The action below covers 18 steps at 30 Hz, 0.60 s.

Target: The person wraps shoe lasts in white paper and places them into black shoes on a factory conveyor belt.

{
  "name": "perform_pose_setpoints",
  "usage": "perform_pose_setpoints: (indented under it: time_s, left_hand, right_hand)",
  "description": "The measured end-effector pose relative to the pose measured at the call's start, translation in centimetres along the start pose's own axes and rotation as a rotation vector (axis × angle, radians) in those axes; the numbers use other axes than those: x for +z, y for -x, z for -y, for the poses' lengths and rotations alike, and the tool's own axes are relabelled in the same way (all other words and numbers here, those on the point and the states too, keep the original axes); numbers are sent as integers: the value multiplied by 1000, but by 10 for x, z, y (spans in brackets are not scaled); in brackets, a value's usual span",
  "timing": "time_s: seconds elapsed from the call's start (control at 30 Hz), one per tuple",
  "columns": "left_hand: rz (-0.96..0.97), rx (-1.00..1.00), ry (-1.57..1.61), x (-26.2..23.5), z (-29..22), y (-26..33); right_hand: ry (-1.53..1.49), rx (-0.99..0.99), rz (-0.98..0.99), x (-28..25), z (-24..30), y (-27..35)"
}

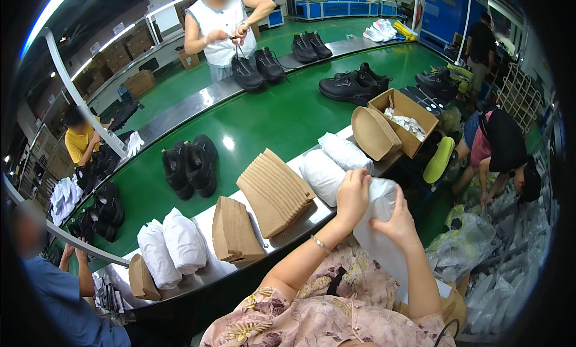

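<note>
Just left of the grip on a long white paper-wrapped bundle [381, 197] lie two rounded white paper parcels [318, 176]; farther left, stacked curved brown cardboard inserts [273, 191]. Beyond the grip, crumpled white paper [407, 124] sits in an open brown cardboard box [413, 144].

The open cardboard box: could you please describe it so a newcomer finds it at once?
Start from the long green work surface and find the wearer's right hand near its edge. Beyond that hand, beside a brown cardboard stack, sits the box. Unlike the stack, it is open and holds crumpled white paper.
</note>
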<state>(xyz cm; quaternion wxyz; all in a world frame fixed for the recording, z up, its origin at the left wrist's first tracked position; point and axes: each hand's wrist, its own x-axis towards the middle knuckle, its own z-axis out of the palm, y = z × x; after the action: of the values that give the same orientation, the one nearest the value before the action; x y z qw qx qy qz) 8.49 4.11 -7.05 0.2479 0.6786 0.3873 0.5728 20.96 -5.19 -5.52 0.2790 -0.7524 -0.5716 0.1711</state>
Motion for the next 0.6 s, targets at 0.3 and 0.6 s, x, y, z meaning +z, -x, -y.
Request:
perform_pose_setpoints:
  time_s: [0.3, 0.6]
  left_hand:
    - [234, -102, 301, 19, -10, 92]
    - [282, -373, 695, -11, -3, 74]
  right_hand:
    - [-98, -46, -442, 4, 26, -18]
    - [-766, -270, 26, 9, 12, 1]
